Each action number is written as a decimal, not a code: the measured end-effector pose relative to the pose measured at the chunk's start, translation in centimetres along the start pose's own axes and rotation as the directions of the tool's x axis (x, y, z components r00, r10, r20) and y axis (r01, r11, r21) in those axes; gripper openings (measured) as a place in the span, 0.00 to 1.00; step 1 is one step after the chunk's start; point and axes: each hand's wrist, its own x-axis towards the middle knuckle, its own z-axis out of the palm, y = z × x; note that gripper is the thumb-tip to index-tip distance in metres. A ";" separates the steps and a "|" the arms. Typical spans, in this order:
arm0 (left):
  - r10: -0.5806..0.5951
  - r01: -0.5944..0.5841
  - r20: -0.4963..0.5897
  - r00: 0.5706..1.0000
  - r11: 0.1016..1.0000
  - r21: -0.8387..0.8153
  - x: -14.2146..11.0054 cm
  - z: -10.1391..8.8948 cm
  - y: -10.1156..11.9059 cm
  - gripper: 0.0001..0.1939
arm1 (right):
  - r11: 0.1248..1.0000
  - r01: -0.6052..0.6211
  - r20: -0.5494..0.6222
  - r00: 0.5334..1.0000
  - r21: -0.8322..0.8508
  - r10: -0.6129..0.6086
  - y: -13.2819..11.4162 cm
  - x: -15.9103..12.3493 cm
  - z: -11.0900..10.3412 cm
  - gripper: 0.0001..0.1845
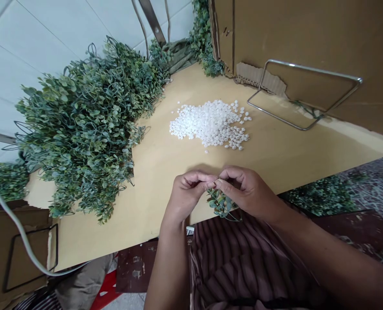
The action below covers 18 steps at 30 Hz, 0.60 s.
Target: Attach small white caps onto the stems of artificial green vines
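An artificial leaf sprig point(222, 204) with small green leaves hangs below my fingers, over the table's near edge. My left hand point(191, 189) pinches at the sprig's upper end, thumb against forefinger. Beside it, my right hand point(243, 187) is also closed in a pinch there, and the fingertips of both hands meet. Whatever tiny part sits between the fingertips is too small to make out. Beyond the hands lies a loose heap of small white plastic pieces point(210, 122), spread on the tan tabletop point(155, 181).
A large pile of artificial greenery point(88, 116) covers the table's left side. Cardboard point(307, 38) stands at the back right, with a bent metal wire frame point(304, 128) in front. More greenery point(320, 196) lies below the right edge. A white cable point(20, 228) curves at lower left.
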 end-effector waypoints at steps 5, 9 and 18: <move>0.028 -0.029 -0.018 0.999 0.999 -0.019 0.2 -0.1 -0.3 0.08 | 0.999 0.030 0.006 1.000 -0.032 -0.030 0.1 0.0 0.0 0.11; 0.050 -0.050 -0.008 0.999 0.999 -0.019 0.4 0.2 -0.4 0.09 | 0.998 0.046 -0.008 0.999 -0.041 -0.046 0.2 0.0 0.0 0.11; 0.233 -0.215 -0.147 0.961 0.969 0.125 -0.7 -1.3 -0.4 0.14 | 0.987 -0.047 -0.042 0.998 0.154 0.054 0.8 0.8 0.1 0.10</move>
